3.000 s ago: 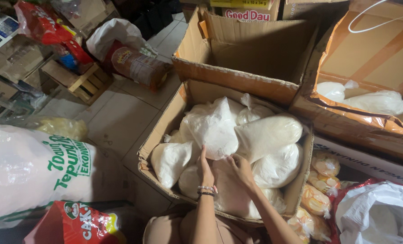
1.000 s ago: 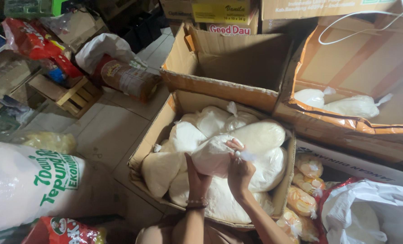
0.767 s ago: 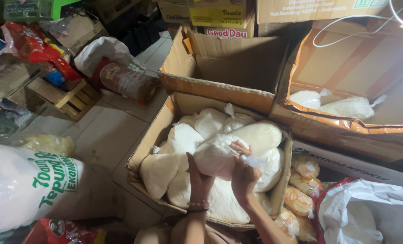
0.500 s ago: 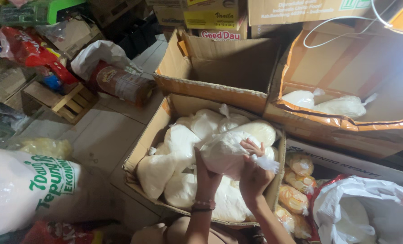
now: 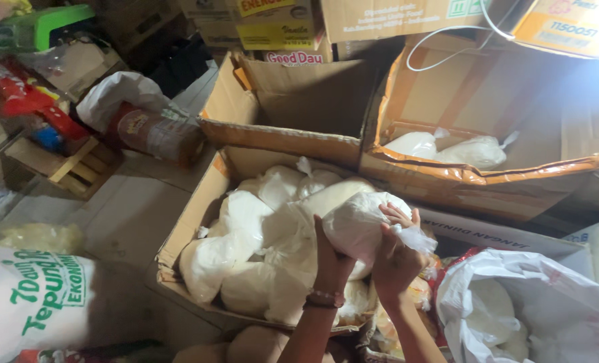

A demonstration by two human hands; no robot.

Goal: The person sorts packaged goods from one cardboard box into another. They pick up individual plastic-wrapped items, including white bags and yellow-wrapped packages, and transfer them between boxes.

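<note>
Left hand cups the underside of a white powder bag, fingers curled closed against it. Right hand grips the bag's knotted end, fingers wrapped tight. Bag held just above the open cardboard box, which is filled with similar bags.

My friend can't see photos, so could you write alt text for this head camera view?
Two bare hands, left hand and right hand, lift a clear plastic bag of white powder above an open cardboard box packed with similar bags. Behind it stand an empty box and another box holding two such bags; a large white sack lies at lower left.
</note>
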